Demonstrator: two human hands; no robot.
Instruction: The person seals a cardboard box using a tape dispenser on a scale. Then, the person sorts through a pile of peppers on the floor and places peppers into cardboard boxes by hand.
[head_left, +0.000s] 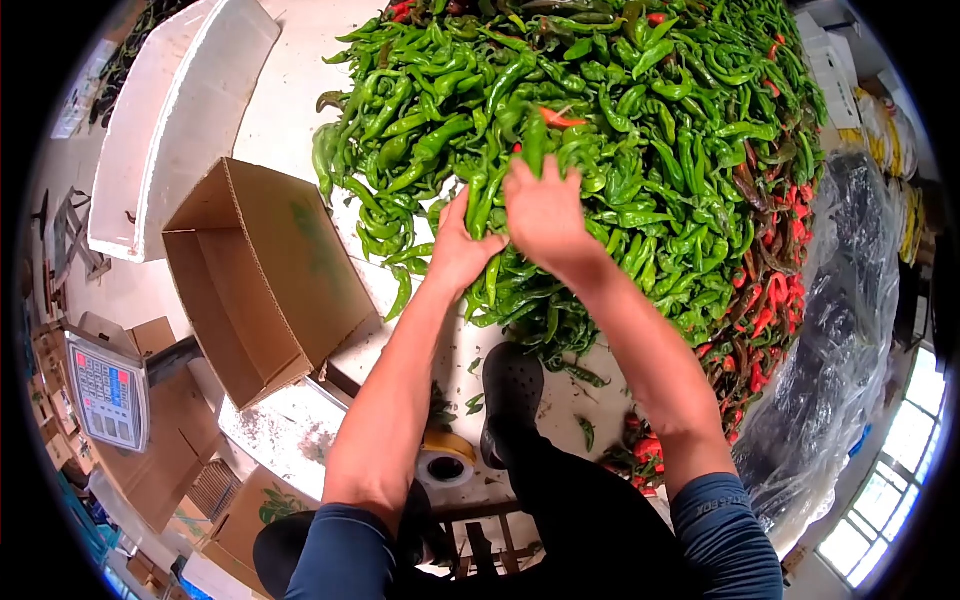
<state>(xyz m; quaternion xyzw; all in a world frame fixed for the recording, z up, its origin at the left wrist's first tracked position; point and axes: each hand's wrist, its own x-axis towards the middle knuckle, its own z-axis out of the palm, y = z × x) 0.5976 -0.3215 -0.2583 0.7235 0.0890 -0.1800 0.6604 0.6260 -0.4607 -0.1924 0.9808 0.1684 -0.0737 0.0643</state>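
Note:
A broad heap of green peppers (690,150) covers the surface before me. My left hand (465,250) is at the heap's near left edge, thumb and fingers closed around green peppers (480,205). Just right of it, my right hand (545,210) reaches into the pile, slightly blurred. A blurred green pepper (535,140) sticks out between its fingers, whose tips are partly hidden. Just beyond that hand lies an orange-red pepper (560,119). Several loose green peppers (400,290) lie below and left of my left hand.
An open cardboard box (300,260) stands tilted at left, beside a white bin (150,130) and a digital scale (108,390). Red peppers (775,295) and clear plastic sheeting (840,300) line the right. A tape roll (446,462) lies near my black shoe (512,385).

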